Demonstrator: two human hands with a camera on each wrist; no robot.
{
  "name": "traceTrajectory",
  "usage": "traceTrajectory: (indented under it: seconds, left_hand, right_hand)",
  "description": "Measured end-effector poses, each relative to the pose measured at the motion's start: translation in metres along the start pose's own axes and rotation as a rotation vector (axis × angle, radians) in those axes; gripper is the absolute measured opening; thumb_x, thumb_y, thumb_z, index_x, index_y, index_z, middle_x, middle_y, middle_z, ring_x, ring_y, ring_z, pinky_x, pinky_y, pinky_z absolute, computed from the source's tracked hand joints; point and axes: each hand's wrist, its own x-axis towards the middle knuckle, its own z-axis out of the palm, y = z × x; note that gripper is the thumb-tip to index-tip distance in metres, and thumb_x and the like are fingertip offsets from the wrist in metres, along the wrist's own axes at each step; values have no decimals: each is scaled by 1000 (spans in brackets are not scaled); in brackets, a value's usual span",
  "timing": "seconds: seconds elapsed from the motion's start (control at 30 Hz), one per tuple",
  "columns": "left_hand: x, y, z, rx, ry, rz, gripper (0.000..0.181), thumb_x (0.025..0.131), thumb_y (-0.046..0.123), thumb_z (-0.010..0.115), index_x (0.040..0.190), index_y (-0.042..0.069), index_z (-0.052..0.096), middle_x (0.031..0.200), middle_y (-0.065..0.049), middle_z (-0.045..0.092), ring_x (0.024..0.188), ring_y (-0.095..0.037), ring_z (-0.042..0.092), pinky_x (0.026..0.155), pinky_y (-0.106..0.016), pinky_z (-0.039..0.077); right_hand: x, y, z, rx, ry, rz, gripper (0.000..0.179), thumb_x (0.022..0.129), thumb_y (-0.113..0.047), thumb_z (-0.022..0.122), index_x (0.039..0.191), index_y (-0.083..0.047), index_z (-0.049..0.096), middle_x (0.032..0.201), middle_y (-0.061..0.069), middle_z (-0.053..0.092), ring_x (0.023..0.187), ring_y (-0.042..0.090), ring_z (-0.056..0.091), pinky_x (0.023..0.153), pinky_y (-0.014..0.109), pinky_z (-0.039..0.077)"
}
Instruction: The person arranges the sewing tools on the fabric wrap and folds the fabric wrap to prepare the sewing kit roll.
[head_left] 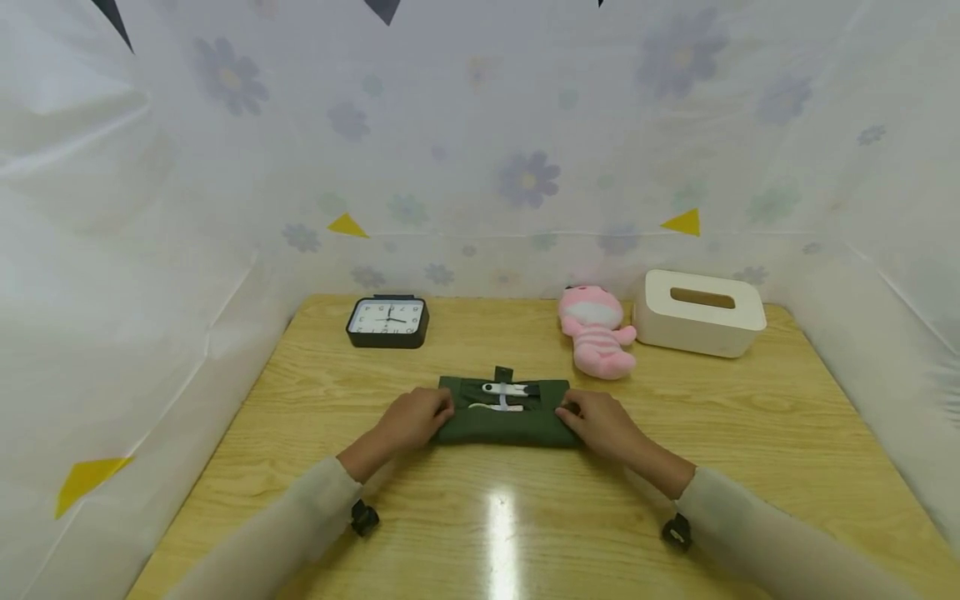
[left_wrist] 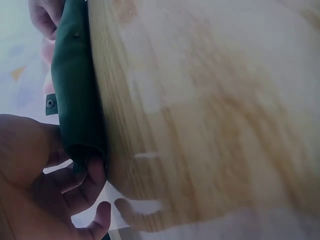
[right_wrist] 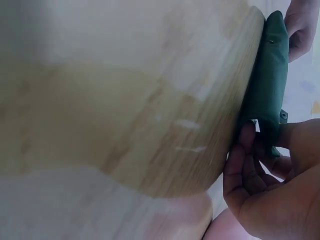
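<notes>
A dark green fabric roll-up pouch (head_left: 504, 428) lies on the table, its near side folded over in a thick roll. My left hand (head_left: 414, 419) grips the left end, with fingers curled under the rolled edge in the left wrist view. At the right end my right hand (head_left: 602, 425) pinches the roll, fingertips tucked into its open end in the right wrist view. Inside the pouch's uncovered part sit a white tool with a dark end (head_left: 512, 389) and a slimmer pale item (head_left: 502, 408); their kinds are unclear. A snap tab (head_left: 503, 374) sticks out at the far edge.
A black-framed clock (head_left: 387, 320) stands at the back left of the wooden table (head_left: 480, 517). Behind the pouch to the right lie a pink striped plush toy (head_left: 597, 333) and a cream tissue box (head_left: 693, 327). Flower-patterned sheeting (head_left: 450, 125) encloses the table's back and sides.
</notes>
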Motion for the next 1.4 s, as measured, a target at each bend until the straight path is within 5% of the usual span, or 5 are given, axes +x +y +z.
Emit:
traceTrajectory:
  seconds: [0.33,0.57,0.7,1.0,1.4]
  left_hand:
    - [0,7,6,250,108,88,18,98,26,73,90,20,58,91,2,55,81,-17,51,68,-38,42]
    - [-8,18,6,372,184,265,18,97,7,71,107,21,68,104,1,64,91,-19,61,74,-40,52]
    - [-18,22,5,379,187,320,17,98,19,71,116,19,69,109,0,66,93,-19,63,73,-39,53]
    - [-30,11,6,343,115,394,57,93,38,78,144,22,60,128,-3,64,109,-21,65,82,-41,56]
    - [-20,14,10,386,152,408,52,94,24,78,143,22,61,120,-3,61,97,-17,63,72,-34,55]
  right_hand:
    - [3,2,6,-51,9,-45,17,96,-14,74,92,-13,58,79,-1,55,70,14,51,61,32,44]
    - [0,-5,8,-199,137,-320,16,89,0,79,97,-13,73,99,2,63,92,21,61,79,39,54]
    - [-6,-8,6,-284,134,-447,14,91,0,75,96,-13,77,97,1,69,89,20,65,79,37,56]
    - [-29,-9,1,-329,-41,-392,45,95,-36,76,133,-15,68,120,5,67,105,22,68,87,43,57]
    - [-23,-5,4,-364,-2,-449,45,91,-23,81,131,-12,66,117,5,67,103,22,68,86,42,57]
